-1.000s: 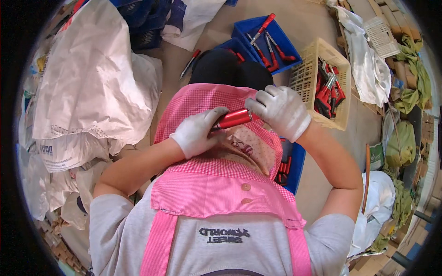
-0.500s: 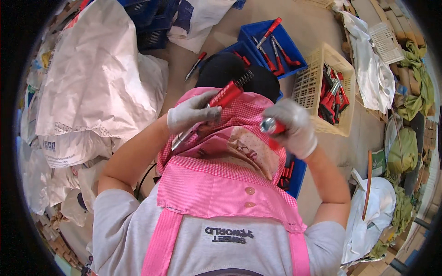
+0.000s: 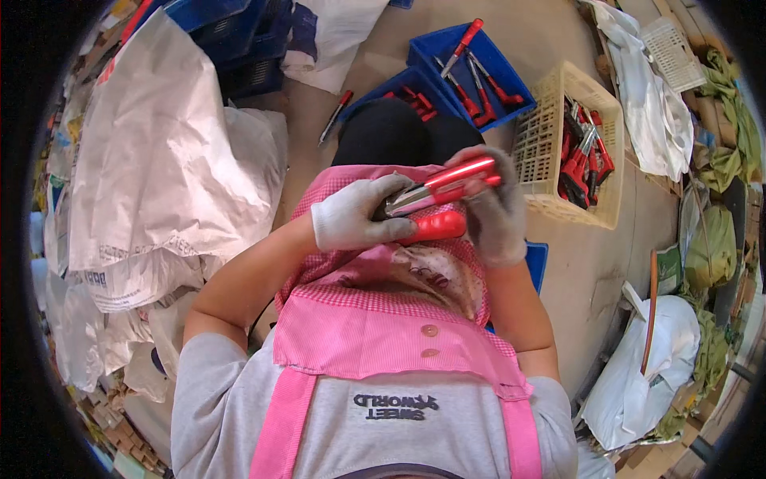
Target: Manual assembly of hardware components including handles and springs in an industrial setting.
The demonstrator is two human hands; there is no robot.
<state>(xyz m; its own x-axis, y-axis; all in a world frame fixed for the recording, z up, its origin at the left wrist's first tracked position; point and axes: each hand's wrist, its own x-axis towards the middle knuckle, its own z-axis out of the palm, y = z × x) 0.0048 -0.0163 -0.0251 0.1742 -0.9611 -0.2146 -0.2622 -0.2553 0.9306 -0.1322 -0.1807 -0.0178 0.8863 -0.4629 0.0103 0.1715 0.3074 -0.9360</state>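
Note:
In front of my apron, my left hand (image 3: 359, 214) is closed around a red-and-silver hand tool (image 3: 411, 199) with a metal body and a stubby red grip. The grip slants out below my fingers. At the tool's right end, my right hand (image 3: 495, 209) is closed on a red tubular part (image 3: 463, 172). That part lies along or against the tool; whether the two are joined I cannot tell. My right fingertips are partly hidden and somewhat blurred. Both hands wear whitish gloves, dirty at the fingers.
A blue crate (image 3: 511, 120) ahead holds several red-handled tools, with another blue crate (image 3: 375, 89) beside it. The cream basket (image 3: 550, 195) at right is filled with similar tools. One red-handled rod (image 3: 335, 117) lies on the floor. Large white sacks (image 3: 167, 152) stand at left.
My hands have come together: the left moved slightly right, the right moved in and up. The tool and the red part, held apart before, now overlap. The spring no longer shows.

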